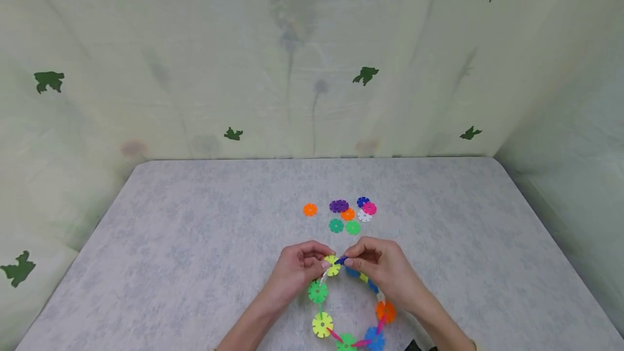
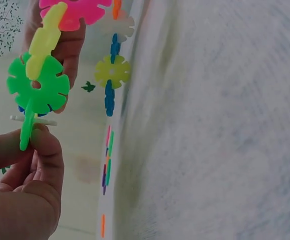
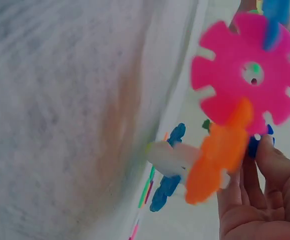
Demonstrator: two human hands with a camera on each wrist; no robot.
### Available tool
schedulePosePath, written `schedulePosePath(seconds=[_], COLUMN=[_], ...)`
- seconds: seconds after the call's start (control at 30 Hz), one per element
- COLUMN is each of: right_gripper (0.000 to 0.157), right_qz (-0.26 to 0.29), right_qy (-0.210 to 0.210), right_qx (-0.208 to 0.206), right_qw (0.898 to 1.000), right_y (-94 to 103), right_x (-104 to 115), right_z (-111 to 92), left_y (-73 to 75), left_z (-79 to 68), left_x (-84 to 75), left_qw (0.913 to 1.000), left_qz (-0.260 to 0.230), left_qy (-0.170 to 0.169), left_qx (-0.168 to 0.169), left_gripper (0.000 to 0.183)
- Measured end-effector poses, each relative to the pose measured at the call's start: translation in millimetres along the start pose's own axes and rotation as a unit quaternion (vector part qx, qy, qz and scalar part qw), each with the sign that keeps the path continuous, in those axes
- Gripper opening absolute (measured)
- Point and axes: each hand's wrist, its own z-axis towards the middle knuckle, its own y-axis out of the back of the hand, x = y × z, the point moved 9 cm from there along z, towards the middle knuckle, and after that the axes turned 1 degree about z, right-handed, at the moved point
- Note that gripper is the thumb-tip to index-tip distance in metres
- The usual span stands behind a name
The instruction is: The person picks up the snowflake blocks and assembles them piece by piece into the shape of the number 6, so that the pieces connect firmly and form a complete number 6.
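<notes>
"Where's the disc chain (image 1: 322, 324)?"
"Looped in a ring between the two arms, over the grey table (image 1: 195, 232)."
"And the dark blue disc (image 1: 340, 260)?"
"Pinched edge-on by the right hand (image 1: 385, 264), just beside a yellow disc (image 1: 333, 270)."
"The left hand (image 1: 298, 268)?"
"Pinching the chain, at the yellow disc or the white disc (image 1: 322, 277); the fingertips hide which."
"Farther out?"
"Loose discs (image 1: 348, 214), with an orange disc (image 1: 310, 210) apart on the left."
</notes>
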Motion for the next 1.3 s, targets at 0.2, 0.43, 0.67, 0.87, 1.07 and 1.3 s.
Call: schedulePosePath(seconds=[0.2,0.43,0.67,0.87,1.07,1.3], right_gripper=[0.008,0.022,0.024,0.032,0.027,0.017], right_qz=[0.018,-0.107,-0.187,-0.116,-0.050,-0.055], right_qy=[-0.005,-0.048,-0.091,-0.080,-0.091,-0.058], right_qx=[0.024,0.020,0.055,0.121,0.091,0.033], right_qw=[1.000,0.993,0.977,0.983,0.990,0.996], right_y=[-0.8,15.0,11.8,0.3,8.2,19.9], right_x=[-5.0,-17.0,-35.4,-35.1,-30.2,-11.8], right_z=[1.0,6.0,7.4,4.3,2.6,2.2], left_y=[2.2,3.7,0.3,-2.9,-7.2,3.1], left_z=[-0.2,0.3,0.1,0.7,-0.4,0.5], left_x=[0.2,-1.5,2.4,9.0,12.3,12.9], left_qw=[0.9998,0.9988,0.9992,0.9987,0.9970,0.9955], left_qz=[0.016,0.047,0.035,0.016,-0.028,-0.070], left_qy=[0.003,0.000,0.014,0.032,0.052,0.063], left_qx=[-0.009,-0.010,0.014,0.036,0.051,-0.008], left_gripper=[0.018,0.019,0.016,0.017,0.018,0.028])
